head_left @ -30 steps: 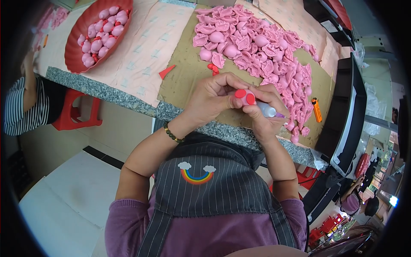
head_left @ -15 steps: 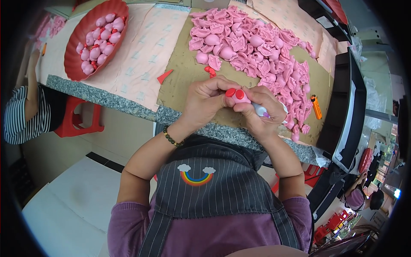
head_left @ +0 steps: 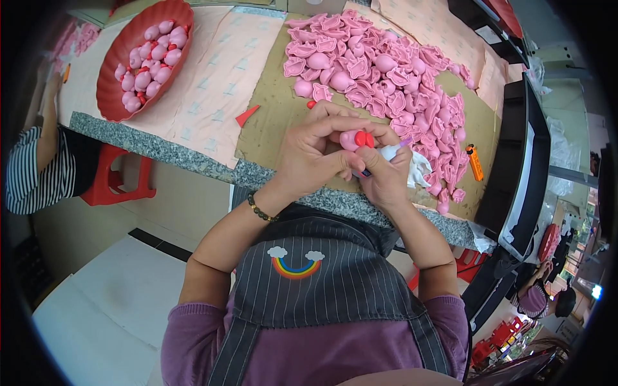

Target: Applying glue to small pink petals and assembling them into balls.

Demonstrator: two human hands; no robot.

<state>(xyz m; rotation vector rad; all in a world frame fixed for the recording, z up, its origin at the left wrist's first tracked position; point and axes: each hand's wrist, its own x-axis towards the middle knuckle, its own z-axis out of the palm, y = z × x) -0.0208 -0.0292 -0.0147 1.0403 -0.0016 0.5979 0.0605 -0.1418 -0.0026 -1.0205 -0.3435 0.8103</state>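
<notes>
We are pinching a pink figure [head_left: 347,141] between left hand [head_left: 313,154] and right hand [head_left: 387,181], red end [head_left: 368,139] facing the right, which is cradling a white bottle [head_left: 389,152].

The scene is lit brightly and softly, and only weak shadows are cast. The small pink piece with red round parts [head_left: 348,140] is shown fairly clearly. Near the right rim, a small bluish-white light [head_left: 597,291] is burnt out by glare. The speckled grey stone table edge [head_left: 154,138] is bent by the fisheye lens, and the corners are swallowed by black.
</notes>
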